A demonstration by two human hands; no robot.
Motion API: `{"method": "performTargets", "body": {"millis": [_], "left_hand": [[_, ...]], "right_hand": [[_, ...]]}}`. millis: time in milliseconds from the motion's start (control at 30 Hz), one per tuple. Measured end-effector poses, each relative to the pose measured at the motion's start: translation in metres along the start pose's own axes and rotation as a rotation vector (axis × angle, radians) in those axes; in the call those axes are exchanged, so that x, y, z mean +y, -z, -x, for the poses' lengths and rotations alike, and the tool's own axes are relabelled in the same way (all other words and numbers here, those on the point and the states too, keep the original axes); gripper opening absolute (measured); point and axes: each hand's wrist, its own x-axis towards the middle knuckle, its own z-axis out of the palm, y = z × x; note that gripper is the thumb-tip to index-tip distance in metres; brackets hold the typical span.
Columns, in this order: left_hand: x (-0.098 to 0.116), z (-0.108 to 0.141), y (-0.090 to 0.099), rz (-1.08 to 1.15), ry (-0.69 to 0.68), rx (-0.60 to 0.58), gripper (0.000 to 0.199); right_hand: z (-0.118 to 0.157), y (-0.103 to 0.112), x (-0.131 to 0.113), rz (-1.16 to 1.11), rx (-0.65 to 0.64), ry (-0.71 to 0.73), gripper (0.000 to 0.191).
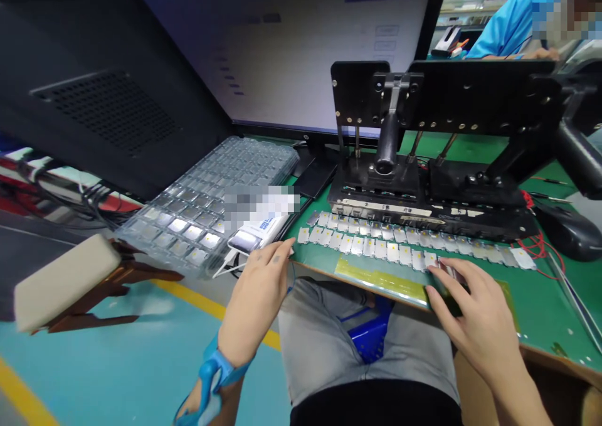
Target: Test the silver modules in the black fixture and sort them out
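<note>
Two rows of small silvery metal plates (357, 245), each with a yellow dot, lie along the front of the green mat. At the left end of the front row, by the mat's corner, is my left hand (258, 285), wearing a blue wrist strap (223, 366). Its fingers are bent together at the tips; what they pinch, if anything, is too small to name. My right hand (475, 307) rests over the right end of the front row. Its fingers are apart, fingertips touching the last plates, thumb near a strip of yellow tape (380, 278).
A black two-lever fixture (433, 194) stands behind the rows, before a monitor (305, 49). Clear trays of plates (202, 206) are stacked left, beside a white device (263, 225). Tweezers (576, 300) and a mouse (569, 228) lie right. Another person's blue sleeve (501, 24) shows behind.
</note>
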Motion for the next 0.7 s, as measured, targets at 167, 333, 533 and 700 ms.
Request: {"method": "performTargets", "body": {"millis": [167,333,533,700], "left_hand": [[0.0,-0.004,0.004,-0.057,-0.011,-0.027,0.04],[-0.001,-0.005,0.003,-0.064,-0.062,0.025,0.039],[-0.001,-0.005,0.004,0.09,-0.015,0.078,0.039],[0.014,-0.012,-0.002,0.219,0.001,0.109,0.04]], "right_hand": [[-0.001,0.002,-0.003,-0.026,0.023,-0.033,0.03],[-0.001,0.001,-0.007,-0.054,0.055,-0.102,0.036],[-0.005,0.004,-0.008,-0.169,0.082,-0.19,0.046],[-0.007,0.006,-0.003,-0.258,0.065,-0.284,0.046]]}}
